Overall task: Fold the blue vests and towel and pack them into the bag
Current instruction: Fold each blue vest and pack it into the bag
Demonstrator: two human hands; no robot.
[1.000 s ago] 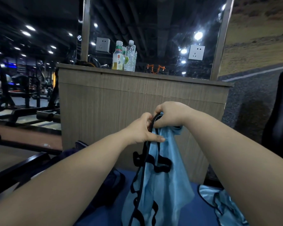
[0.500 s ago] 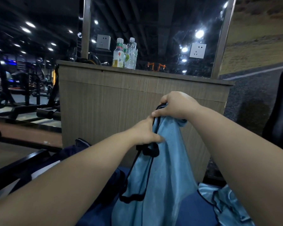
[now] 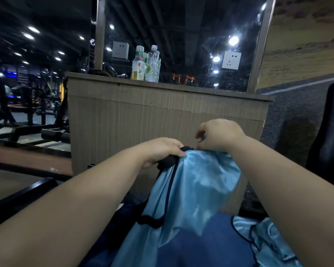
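A shiny light-blue vest (image 3: 199, 187) with black trim hangs in front of me, held up by its top edge. My left hand (image 3: 162, 151) grips a bunched black strap at the vest's upper left. My right hand (image 3: 218, 134) pinches the top edge at the upper right, fingers curled. A second blue vest (image 3: 264, 239) lies crumpled at the lower right on a dark blue surface (image 3: 197, 249). A dark navy bag (image 3: 121, 214) sits low at the left, mostly hidden by my left arm and the held vest.
A wooden counter (image 3: 162, 112) stands close ahead with bottles (image 3: 147, 64) on top and a glass panel behind. Gym equipment (image 3: 27, 112) fills the left side. A black chair (image 3: 332, 132) is at the right edge.
My hands have drawn apart along the vest's top edge, the right moving rightward. The vest now hangs spread wider, and the black trim has shifted to the left side.
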